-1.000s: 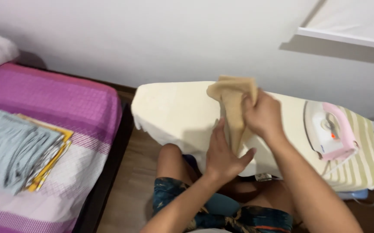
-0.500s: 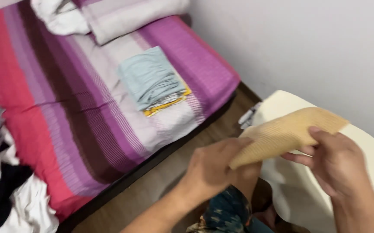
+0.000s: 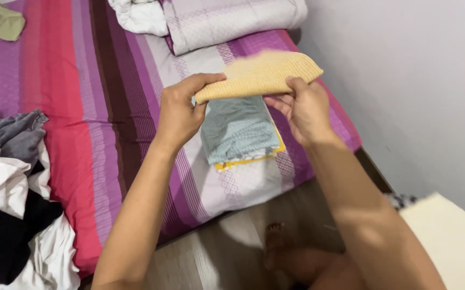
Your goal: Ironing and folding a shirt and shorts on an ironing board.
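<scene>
The left hand (image 3: pixel 181 110) and right hand (image 3: pixel 303 107) each pinch one end of a folded tan waffle-knit cloth (image 3: pixel 259 77) stretched between them. Just beneath the hands, a stack of folded clothes (image 3: pixel 240 131) rests on the striped bed (image 3: pixel 87 107).

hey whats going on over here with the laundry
A person holds a folded tan cloth between both hands, the left hand pinching its near end and the right hand gripping the other side. The cloth hangs in the air above a small stack of folded clothes, pale blue on top with yellow beneath, lying on a striped bed. A heap of unfolded clothes sits at the bed's left, and a cream padded board shows at lower right.
</scene>
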